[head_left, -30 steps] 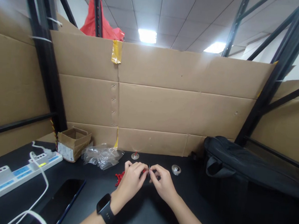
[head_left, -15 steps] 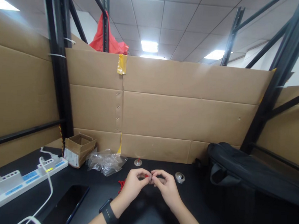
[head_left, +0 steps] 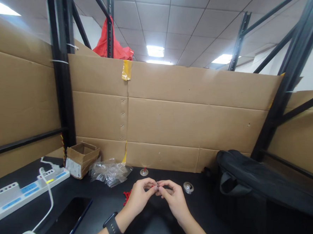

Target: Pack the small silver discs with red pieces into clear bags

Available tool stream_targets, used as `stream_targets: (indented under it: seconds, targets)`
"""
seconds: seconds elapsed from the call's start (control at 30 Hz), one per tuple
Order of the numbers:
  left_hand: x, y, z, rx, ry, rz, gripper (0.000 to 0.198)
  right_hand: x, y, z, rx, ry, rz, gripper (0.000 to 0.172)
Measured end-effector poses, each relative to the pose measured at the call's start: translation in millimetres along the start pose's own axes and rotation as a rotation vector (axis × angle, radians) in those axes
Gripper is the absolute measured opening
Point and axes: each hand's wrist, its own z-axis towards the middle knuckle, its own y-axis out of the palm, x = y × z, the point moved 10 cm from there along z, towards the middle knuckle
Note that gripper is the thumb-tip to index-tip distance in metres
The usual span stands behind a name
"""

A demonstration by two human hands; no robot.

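A wall of flat brown cardboard point(head_left: 187, 126) backs the smooth black desk point(head_left: 149, 226). One soft black bag point(head_left: 261, 180) slumps at the right. One long white power strip point(head_left: 21, 191) lies at the left, near one open cardboard box point(head_left: 82, 156) and crinkled clear plastic bags point(head_left: 110, 170). The left hand point(head_left: 139, 197) and right hand point(head_left: 174, 199) meet over the desk's middle, both pinching one tiny shiny metal part point(head_left: 157, 185). Two round metal discs sit nearby, a far disc point(head_left: 144, 171) and a right disc point(head_left: 188, 187), with small red pieces point(head_left: 127, 196) by the left hand
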Motion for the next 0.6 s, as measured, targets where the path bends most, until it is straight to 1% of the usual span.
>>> stream_targets:
  seconds: [0.17, 0.4, 0.5, 0.6]
  targets:
    - [13, -3.9, -4, 0.051, 0.032, 0.147, 0.012, 3, 1, -1, 0.017, 0.025, 0.032, 0.04]
    - [36, -4.6, -12, 0.098, 0.123, 0.495, 0.013, 15, 6, -5, 0.059, 0.131, 0.108, 0.046]
    - [37, -3.3, -13, 0.099, 0.134, 0.568, 0.014, 15, 6, -4, 0.049, 0.11, 0.079, 0.047]
    - [34, -1.8, -12, 0.087, 0.138, 0.588, 0.014, 13, 7, -2, 0.019, 0.072, 0.001, 0.044]
